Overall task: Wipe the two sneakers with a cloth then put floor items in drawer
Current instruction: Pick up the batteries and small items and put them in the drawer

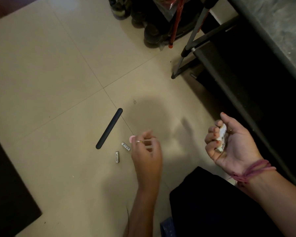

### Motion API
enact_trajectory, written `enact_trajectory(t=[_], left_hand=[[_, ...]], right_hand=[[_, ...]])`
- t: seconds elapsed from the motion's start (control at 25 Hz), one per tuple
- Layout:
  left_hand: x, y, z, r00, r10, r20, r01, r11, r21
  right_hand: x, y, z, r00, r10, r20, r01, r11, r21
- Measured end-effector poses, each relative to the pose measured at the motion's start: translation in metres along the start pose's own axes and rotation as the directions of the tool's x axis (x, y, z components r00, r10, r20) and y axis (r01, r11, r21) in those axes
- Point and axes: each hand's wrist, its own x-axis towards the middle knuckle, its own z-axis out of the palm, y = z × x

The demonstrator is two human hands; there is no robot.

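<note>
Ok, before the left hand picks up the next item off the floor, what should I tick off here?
1. Right hand has a secure grip on the white cylindrical batteries already collected: ok.
2. Left hand free to take another: cannot tell, motion blur; a small pink round object shows at its fingertips.
3. Two silver-white batteries lying on the beige tiled floor beside the left hand: ok.
4. Long black rounded bar lying apart from the batteries, unobstructed: ok.
5. Drawer visible and open: cannot tell.
</note>
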Motion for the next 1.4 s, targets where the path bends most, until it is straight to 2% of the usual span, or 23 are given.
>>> enact_trajectory(t=[0.08,0.12,0.2,0.28,0.36,0.44,0.6,0.68,0.72,0.84,0.88,0.96,1.04,1.12,1.32,1.4], left_hand=[[0.038,-0.065,0.001,0.959,-0.268,-0.089,0.273,0.961,0.050],[0.053,-0.095,0.000,0.934,-0.338,-0.115,0.351,0.929,0.116],[0.072,-0.139,-0.004,0.909,-0.404,-0.096,0.414,0.857,0.307],[0.084,-0.163,-0.010,0.923,-0.385,-0.024,0.343,0.790,0.508],[0.095,-0.173,-0.014,0.940,-0.335,0.070,0.224,0.756,0.615],[0.104,-0.177,-0.017,0.938,-0.294,0.186,0.067,0.676,0.734],[0.110,-0.184,-0.018,0.927,-0.221,0.304,-0.150,0.526,0.837],[0.110,-0.191,-0.017,0.941,-0.129,0.312,-0.204,0.517,0.831],[0.109,-0.193,-0.017,0.952,-0.100,0.289,-0.185,0.564,0.804],[0.108,-0.191,-0.020,0.976,-0.130,0.174,0.006,0.818,0.575],[0.108,-0.189,-0.024,0.978,-0.168,0.121,0.094,0.880,0.465],[0.107,-0.192,-0.035,0.947,-0.319,-0.035,0.320,0.927,0.195],[0.102,-0.198,-0.044,0.849,-0.511,-0.135,0.509,0.859,-0.047],[0.095,-0.200,-0.047,0.780,-0.605,-0.158,0.605,0.794,-0.058],[0.092,-0.192,-0.039,0.674,-0.730,-0.117,0.687,0.677,-0.266],[0.091,-0.198,-0.042,0.685,-0.711,-0.161,0.653,0.697,-0.298]], right_hand=[[0.000,0.000,0.001,1.000,-0.016,-0.012,0.016,0.999,-0.041],[0.000,0.000,0.001,1.000,-0.023,-0.012,0.022,0.998,-0.059],[-0.001,0.000,0.001,0.999,-0.034,-0.010,0.033,0.996,-0.080],[-0.002,-0.002,0.000,0.998,-0.050,-0.022,0.048,0.995,-0.086],[-0.002,-0.004,0.000,0.997,-0.067,-0.039,0.064,0.994,-0.091],[-0.001,-0.005,0.001,0.996,-0.076,-0.042,0.072,0.993,-0.089],[-0.001,-0.002,0.005,0.996,-0.077,-0.036,0.073,0.991,-0.117],[-0.001,0.000,0.005,0.996,-0.078,-0.040,0.072,0.989,-0.127],[-0.001,0.000,0.006,0.996,-0.076,-0.043,0.070,0.989,-0.133],[0.000,0.000,0.006,0.995,-0.080,-0.054,0.071,0.987,-0.146],[0.000,0.000,0.007,0.995,-0.083,-0.056,0.074,0.986,-0.147],[0.000,0.000,0.009,0.995,-0.086,-0.057,0.077,0.987,-0.144],[0.001,0.001,0.010,0.995,-0.088,-0.049,0.080,0.986,-0.145],[0.001,0.003,0.010,0.995,-0.089,-0.041,0.081,0.984,-0.160],[0.003,0.004,0.006,0.994,-0.099,-0.048,0.089,0.981,-0.172],[0.003,0.002,0.005,0.993,-0.103,-0.051,0.094,0.982,-0.162]])
